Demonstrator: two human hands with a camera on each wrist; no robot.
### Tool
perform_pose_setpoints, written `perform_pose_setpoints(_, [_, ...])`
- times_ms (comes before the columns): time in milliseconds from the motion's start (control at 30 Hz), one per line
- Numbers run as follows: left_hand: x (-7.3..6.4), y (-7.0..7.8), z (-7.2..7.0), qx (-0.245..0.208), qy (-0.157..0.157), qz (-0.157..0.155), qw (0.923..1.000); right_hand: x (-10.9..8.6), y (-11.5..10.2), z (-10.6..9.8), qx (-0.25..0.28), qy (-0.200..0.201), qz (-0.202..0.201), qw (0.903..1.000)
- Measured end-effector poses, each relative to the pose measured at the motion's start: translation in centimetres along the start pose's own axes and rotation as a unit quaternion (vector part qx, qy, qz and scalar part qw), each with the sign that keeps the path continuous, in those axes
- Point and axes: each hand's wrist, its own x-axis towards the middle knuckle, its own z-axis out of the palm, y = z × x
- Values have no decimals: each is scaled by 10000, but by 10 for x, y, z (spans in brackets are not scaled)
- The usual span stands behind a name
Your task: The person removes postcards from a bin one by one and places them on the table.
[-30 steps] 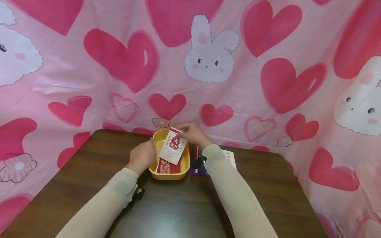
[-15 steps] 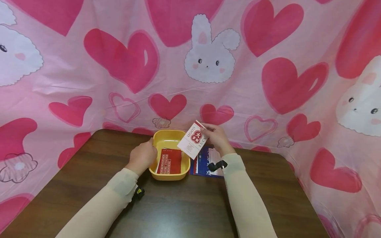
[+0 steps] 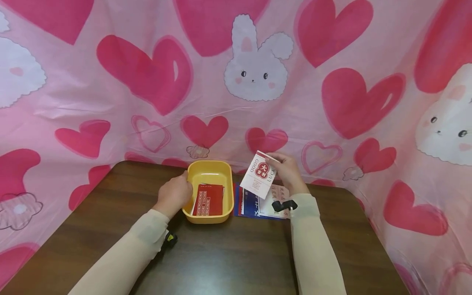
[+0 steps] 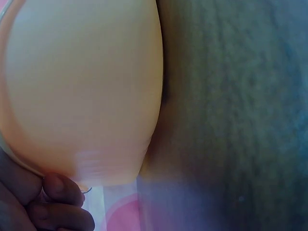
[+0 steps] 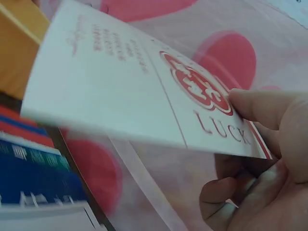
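Note:
My right hand (image 3: pixel 288 171) pinches a white card (image 3: pixel 259 174) with red print reading GOOD LUCK, thumb on its printed face. In the head view the card is tilted above a pile of cards (image 3: pixel 251 203) on the table. The right wrist view shows the same card (image 5: pixel 106 86) close up, its far end away from the fingers. My left hand (image 3: pixel 174 194) grips the left rim of a yellow plastic basin (image 3: pixel 209 219). In the left wrist view, curled fingers (image 4: pixel 62 216) hold the basin's edge. Inside the basin lie red cards (image 3: pixel 211 200).
The pile of blue, white and red cards sits just right of the basin. Beneath everything is a dark wooden table (image 3: pixel 217 262). A pink cloth (image 3: pixel 206 102) with hearts and rabbits hangs behind the table's back edge.
My right hand has carried the white card out from over the basin, rightward to above the card pile. The red cards in the basin are uncovered. My left hand stays on the rim.

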Motion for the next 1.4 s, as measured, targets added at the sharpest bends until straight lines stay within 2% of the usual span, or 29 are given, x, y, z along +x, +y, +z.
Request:
perform_pose_setpoints(200, [-2, -4, -3, -20, 85, 48, 10000, -1, 0, -15, -302, -189, 207, 9992])
perform_pose_setpoints(467, [-2, -10, -3, 58, 159, 102, 9998, -1, 6, -37, -667, -481, 129, 9965])
perform_pose_setpoints(700, [-2, -9, -5, 14, 141, 121, 9998, -1, 18, -56, -1568, -659, 193, 9852])
perform_pose_setpoints(867, [-3, -7, -4, -8, 112, 123, 9999, -4, 26, -67, -1695, -798, 239, 9820])
perform_pose_setpoints(1133, [-2, -3, -2, -5, 63, 97, 9999, -5, 39, -70, -1917, -761, 707, 9759])
perform_pose_setpoints(1233, [-2, -2, -1, -6, 53, 98, 9999, -4, 45, -70, -2011, -814, 755, 9733])
perform_pose_setpoints(1400, [-2, 0, -1, 8, 68, 122, 9999, -3, 52, -70, -2360, -768, 907, 9644])
